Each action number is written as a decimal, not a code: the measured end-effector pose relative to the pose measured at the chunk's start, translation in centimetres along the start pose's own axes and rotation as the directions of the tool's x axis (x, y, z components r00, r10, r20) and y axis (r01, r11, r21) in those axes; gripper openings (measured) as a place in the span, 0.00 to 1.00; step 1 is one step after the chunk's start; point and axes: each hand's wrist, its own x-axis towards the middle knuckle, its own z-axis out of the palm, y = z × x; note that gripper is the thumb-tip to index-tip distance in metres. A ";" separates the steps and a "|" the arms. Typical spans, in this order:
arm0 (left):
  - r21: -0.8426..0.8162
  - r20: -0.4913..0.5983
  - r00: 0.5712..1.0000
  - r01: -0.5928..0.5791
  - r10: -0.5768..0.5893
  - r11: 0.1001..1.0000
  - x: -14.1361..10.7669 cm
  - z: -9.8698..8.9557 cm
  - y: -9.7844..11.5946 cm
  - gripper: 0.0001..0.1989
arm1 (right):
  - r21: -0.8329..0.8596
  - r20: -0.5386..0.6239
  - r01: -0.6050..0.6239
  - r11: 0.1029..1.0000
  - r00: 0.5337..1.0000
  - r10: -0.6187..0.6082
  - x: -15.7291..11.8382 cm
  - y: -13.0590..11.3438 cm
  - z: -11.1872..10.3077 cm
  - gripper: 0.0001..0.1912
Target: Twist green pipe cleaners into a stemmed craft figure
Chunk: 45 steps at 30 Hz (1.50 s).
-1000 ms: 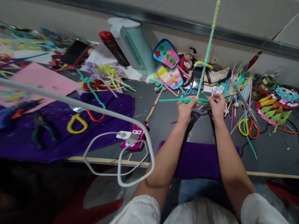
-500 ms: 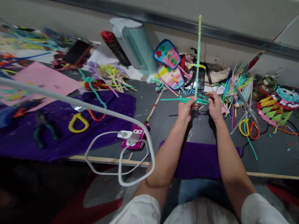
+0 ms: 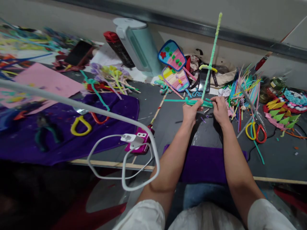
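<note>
Fuzzy green pipe cleaners (image 3: 206,103) lie bundled between my two hands, over the dark grey table. My left hand (image 3: 192,110) pinches the bundle at its left part; one straight teal end sticks out to the left. From the bundle a long twisted stem (image 3: 212,57), green turning yellow at its tip, rises tilted to the right. A short yellow piece (image 3: 202,66) crosses this stem. My right hand (image 3: 219,108) has its fingertips closed on the right end of the bundle.
Left of my hands are a pink power strip (image 3: 139,140) with a looped white cable, a purple cloth (image 3: 115,127) and pliers (image 3: 45,132). Behind stand a kettle (image 3: 144,48) and a bottle (image 3: 120,49). Scissors (image 3: 261,133) and loose pipe cleaners (image 3: 249,86) lie right.
The tall stem has tipped to the right. My right hand has moved slightly left and its fingers have closed on the bundle's right end.
</note>
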 end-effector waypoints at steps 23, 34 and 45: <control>0.156 0.097 0.986 -0.148 0.134 0.977 -0.9 0.5 -0.3 0.11 | -0.240 -0.162 -0.017 0.971 0.987 -0.023 -0.3 -0.3 0.7 0.08; 0.025 -0.033 0.999 -0.026 0.026 0.999 0.0 0.0 -0.4 0.10 | 0.121 -0.295 -0.078 0.990 0.949 0.111 0.0 0.1 0.1 0.04; -0.149 -0.051 0.994 0.086 -0.095 0.985 0.4 -0.2 -0.5 0.13 | 0.746 -0.095 -0.249 0.618 0.878 0.468 0.6 0.2 0.7 0.15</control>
